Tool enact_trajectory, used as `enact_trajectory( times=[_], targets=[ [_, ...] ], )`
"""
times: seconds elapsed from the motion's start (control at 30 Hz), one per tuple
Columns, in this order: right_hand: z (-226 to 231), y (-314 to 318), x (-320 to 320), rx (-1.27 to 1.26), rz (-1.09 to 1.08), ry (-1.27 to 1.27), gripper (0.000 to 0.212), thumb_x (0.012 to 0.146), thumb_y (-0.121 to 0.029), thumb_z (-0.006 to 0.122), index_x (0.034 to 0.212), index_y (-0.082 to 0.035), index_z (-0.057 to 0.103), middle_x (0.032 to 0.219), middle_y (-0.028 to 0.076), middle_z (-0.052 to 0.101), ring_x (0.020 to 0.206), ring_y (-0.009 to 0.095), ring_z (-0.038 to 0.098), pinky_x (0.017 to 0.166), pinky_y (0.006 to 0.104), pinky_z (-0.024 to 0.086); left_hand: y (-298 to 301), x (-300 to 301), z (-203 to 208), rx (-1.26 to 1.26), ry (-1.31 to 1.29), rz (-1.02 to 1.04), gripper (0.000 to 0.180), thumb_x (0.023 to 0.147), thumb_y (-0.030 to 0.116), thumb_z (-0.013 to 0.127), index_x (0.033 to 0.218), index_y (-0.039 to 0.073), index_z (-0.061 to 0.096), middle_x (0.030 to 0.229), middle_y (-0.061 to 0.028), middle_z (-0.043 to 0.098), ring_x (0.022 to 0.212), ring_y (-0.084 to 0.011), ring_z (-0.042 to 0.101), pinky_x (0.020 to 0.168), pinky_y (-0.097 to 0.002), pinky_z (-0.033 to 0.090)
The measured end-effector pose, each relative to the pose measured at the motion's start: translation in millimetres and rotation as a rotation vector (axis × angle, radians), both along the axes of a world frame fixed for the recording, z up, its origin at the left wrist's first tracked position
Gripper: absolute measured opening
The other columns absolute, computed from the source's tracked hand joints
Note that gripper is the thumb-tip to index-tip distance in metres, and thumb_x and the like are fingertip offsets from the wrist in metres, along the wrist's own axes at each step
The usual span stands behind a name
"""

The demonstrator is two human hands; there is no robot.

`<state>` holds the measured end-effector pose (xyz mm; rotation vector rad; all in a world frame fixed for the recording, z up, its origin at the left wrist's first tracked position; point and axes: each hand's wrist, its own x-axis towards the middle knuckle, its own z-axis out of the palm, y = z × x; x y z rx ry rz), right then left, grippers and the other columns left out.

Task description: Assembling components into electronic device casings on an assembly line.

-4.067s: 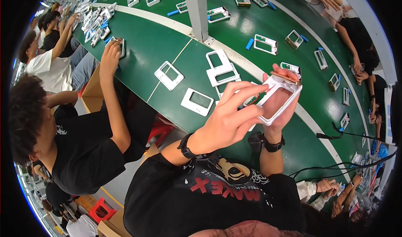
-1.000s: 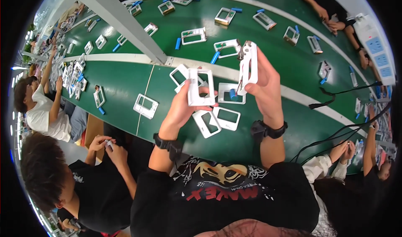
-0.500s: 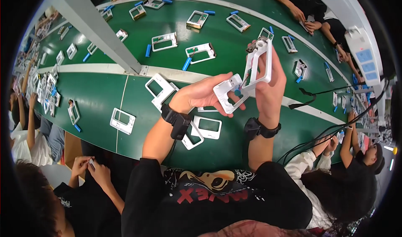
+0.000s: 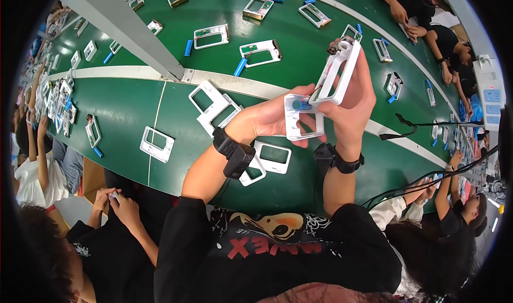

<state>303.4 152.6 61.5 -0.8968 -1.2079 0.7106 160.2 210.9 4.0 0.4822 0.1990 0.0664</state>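
Observation:
My left hand holds a white plastic cover with a rectangular opening, its fingers behind it. My right hand grips a white frame-shaped housing, tilted upright, with a dark metallic part at its top end. A blue cylindrical cell sits where the two pieces meet, over the cover's upper end. The housing's lower end touches or overlaps the cover; which one, I cannot tell. Below my left wrist, more white covers lie on the green bench.
A grey metal post rises at the left. Beyond the pale rail, several housings with blue cells lie on the green surface. Black cables and a white power strip are at the right. Co-workers sit on both sides.
The cover in my left hand has turned more upright and shifted right, nearer the housing. The housing has tilted and moved slightly right. The blue cell now shows more.

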Motion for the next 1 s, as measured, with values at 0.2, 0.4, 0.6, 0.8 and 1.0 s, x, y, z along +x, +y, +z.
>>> enact_trajectory(
  times=[0.2, 0.4, 0.6, 0.8, 1.0],
  targets=[
    [-3, 3, 22, 0.090, 0.062, -0.159, 0.119, 0.050, -0.013, 0.093, 0.146, 0.009, 0.026, 0.146, 0.021, 0.040, 0.134, 0.033, 0.042, 0.106, 0.0463, 0.040, 3, 6, 3, -0.117, 0.095, -0.046, 0.074, 0.097, 0.064, 0.031, 0.121, -0.002, 0.055, 0.091, -0.0233, 0.068, 0.061, -0.0300, 0.069, 0.052, -0.0319, 0.059],
    [2, 6, 14, 0.049, 0.075, -0.446, 0.121, 0.046, -0.021, 0.096, 0.146, 0.004, 0.032, 0.147, 0.019, 0.040, 0.130, 0.030, 0.047, 0.106, 0.0483, 0.041, 6, -5, -2, 0.114, 0.100, 0.072, 0.077, 0.094, 0.068, 0.033, 0.118, -0.001, 0.057, 0.087, -0.0191, 0.068, 0.061, -0.0267, 0.070, 0.051, -0.0311, 0.059],
    [6, 6, 5, 0.031, 0.050, -0.468, 0.123, 0.045, -0.016, 0.096, 0.146, 0.007, 0.029, 0.148, 0.022, 0.037, 0.135, 0.032, 0.040, 0.104, 0.0485, 0.045, 9, -12, 7, 0.069, 0.019, 0.175, 0.058, 0.097, 0.049, 0.049, 0.125, -0.001, 0.052, 0.093, -0.0189, 0.068, 0.071, -0.0273, 0.071, 0.055, -0.0372, 0.061],
    [8, 10, 6, -0.041, 0.035, -0.287, 0.114, 0.053, -0.008, 0.091, 0.147, 0.005, 0.027, 0.150, 0.021, 0.032, 0.138, 0.032, 0.036, 0.099, 0.0477, 0.050, 5, -5, 20, 0.614, 0.235, 0.444, 0.048, 0.099, 0.045, 0.046, 0.115, 0.001, 0.057, 0.092, -0.0118, 0.068, 0.067, -0.0197, 0.070, 0.056, -0.0304, 0.060],
    [5, 16, 11, -0.048, -0.042, -0.174, 0.109, 0.057, -0.004, 0.088, 0.147, 0.005, 0.027, 0.149, 0.020, 0.034, 0.136, 0.030, 0.038, 0.098, 0.0462, 0.051, 10, 1, 48, 0.620, 0.271, 0.496, 0.040, 0.104, 0.031, 0.039, 0.130, 0.002, 0.048, 0.111, -0.0134, 0.065, 0.091, -0.0183, 0.068, 0.074, -0.0333, 0.059]
  ],
)
